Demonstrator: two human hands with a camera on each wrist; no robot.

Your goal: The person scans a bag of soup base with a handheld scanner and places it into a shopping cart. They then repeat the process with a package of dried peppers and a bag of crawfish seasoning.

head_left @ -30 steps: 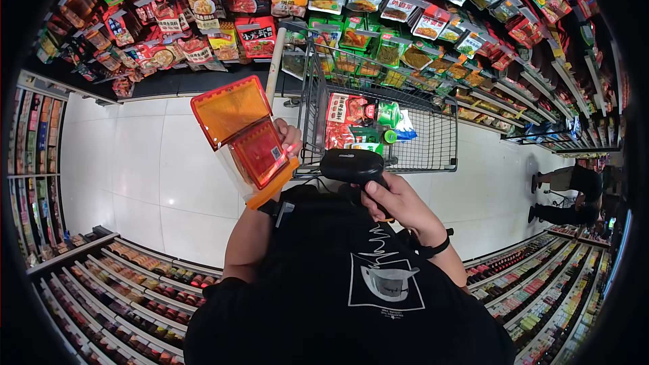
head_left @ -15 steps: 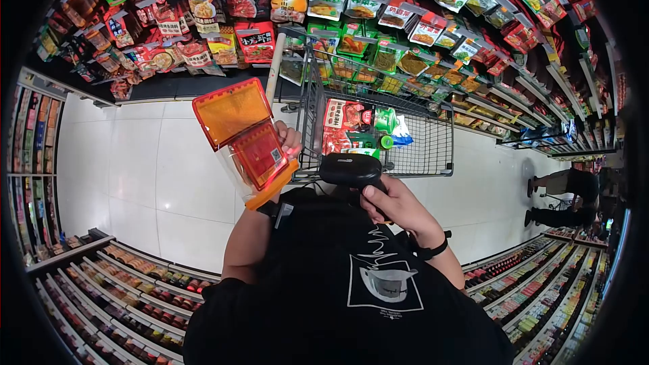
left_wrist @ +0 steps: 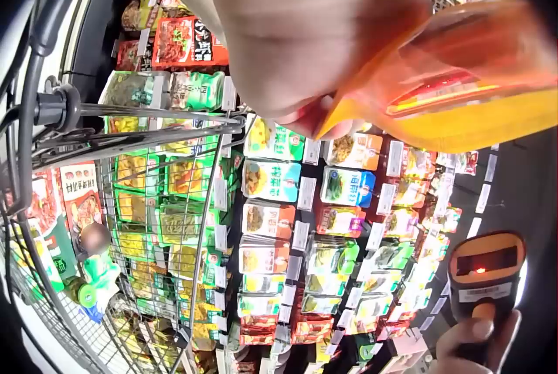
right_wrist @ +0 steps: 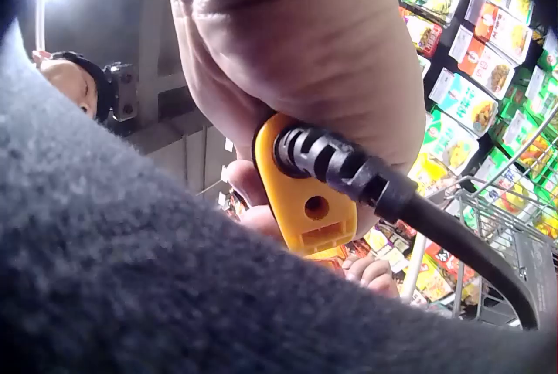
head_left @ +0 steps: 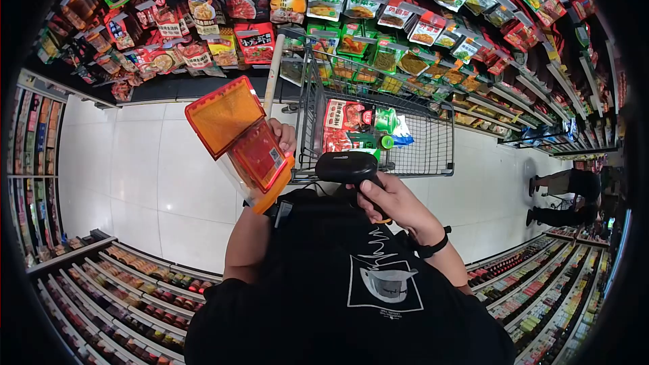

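Note:
In the head view my left hand [head_left: 284,136] grips the edge of a red-and-orange packet [head_left: 226,116] with a clear section, an orange band and a small square code label. It is held up left of the cart. My right hand [head_left: 400,204] grips the handle of a black handheld barcode scanner [head_left: 346,167], its head toward the packet. The left wrist view shows the scanner's window [left_wrist: 481,269] glowing red, and a red streak on the orange packet [left_wrist: 462,78]. A cable [right_wrist: 462,248] leaves the yellow handle end [right_wrist: 301,204] in the right wrist view.
A wire shopping cart [head_left: 443,155] stands ahead, holding a red food pouch [head_left: 345,116], a green-capped item [head_left: 387,128] and other packs. Hanging packets [head_left: 328,3] line the shelf beyond it. Shelves [head_left: 128,290] run behind me. Another person [head_left: 568,182] stands far right.
The packet has tilted a little counter-clockwise in the left hand's grip. The scanner has shifted slightly left toward it. Both hands keep their hold.

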